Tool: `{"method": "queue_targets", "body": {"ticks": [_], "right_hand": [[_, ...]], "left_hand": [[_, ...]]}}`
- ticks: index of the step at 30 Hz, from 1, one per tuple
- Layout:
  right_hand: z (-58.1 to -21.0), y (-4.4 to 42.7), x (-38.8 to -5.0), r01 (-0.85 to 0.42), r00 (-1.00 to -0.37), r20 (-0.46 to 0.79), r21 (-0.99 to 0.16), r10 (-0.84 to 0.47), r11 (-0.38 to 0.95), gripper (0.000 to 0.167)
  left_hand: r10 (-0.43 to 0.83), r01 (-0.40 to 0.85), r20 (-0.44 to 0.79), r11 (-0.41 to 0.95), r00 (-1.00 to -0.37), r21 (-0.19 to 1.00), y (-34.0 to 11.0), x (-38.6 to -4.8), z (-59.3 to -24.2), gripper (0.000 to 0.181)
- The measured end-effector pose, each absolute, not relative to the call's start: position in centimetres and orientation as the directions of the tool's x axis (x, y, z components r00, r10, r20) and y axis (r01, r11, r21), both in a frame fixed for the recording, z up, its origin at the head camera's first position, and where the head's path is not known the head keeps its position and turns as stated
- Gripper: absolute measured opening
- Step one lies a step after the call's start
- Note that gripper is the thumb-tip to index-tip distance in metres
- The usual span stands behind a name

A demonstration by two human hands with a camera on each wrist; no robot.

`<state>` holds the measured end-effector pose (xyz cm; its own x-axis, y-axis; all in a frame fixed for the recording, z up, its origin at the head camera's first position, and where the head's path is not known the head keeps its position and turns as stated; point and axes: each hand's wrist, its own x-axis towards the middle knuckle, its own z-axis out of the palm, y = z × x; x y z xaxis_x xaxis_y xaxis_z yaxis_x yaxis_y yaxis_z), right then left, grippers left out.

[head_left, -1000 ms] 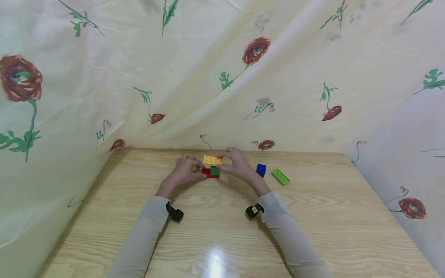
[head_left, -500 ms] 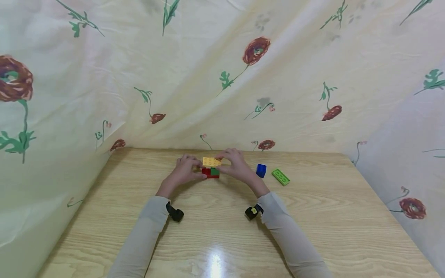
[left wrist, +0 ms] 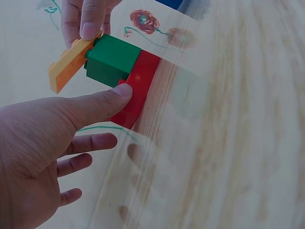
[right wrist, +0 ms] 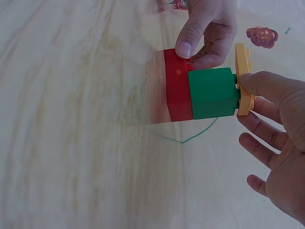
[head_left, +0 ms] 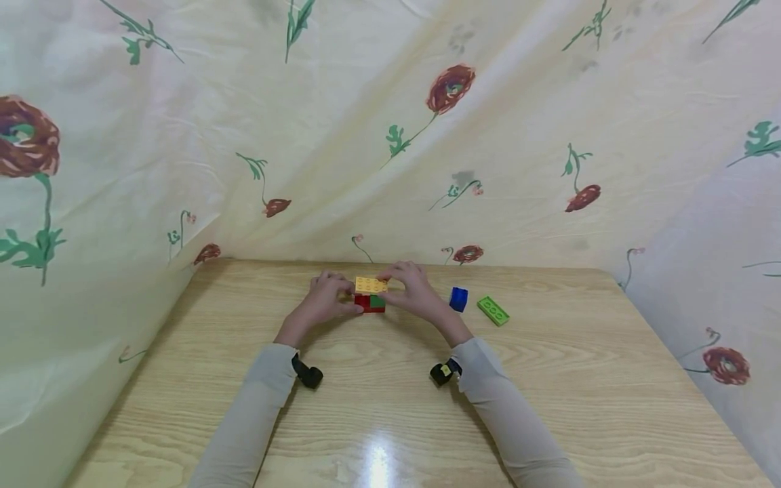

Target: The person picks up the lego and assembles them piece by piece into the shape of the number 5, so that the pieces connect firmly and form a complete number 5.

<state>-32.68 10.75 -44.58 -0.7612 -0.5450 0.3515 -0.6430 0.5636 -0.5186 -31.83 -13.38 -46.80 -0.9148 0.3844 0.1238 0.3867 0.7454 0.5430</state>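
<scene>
Yellow plate (head_left: 369,285) shifts toward seven o'clock, pinched in right hand (head_left: 411,288), part-hiding green block (head_left: 377,301); left hand (head_left: 322,298) pinches red brick (left wrist: 143,78).

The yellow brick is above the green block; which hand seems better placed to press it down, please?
Probably the right hand: it pinches the yellow brick over the green block, while the left hand holds the red brick underneath.
</scene>
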Motion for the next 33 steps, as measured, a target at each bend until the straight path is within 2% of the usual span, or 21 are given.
{"method": "queue_targets", "body": {"ticks": [33], "right_hand": [[-44.72, 10.74, -32.59, -0.65, -0.755, 0.346, -0.506, -0.557, 0.567, 0.035]], "left_hand": [[0.383, 0.391, 0.133, 0.746, -0.914, 0.54, -13.36, -31.9, -46.84, 0.028]]}}
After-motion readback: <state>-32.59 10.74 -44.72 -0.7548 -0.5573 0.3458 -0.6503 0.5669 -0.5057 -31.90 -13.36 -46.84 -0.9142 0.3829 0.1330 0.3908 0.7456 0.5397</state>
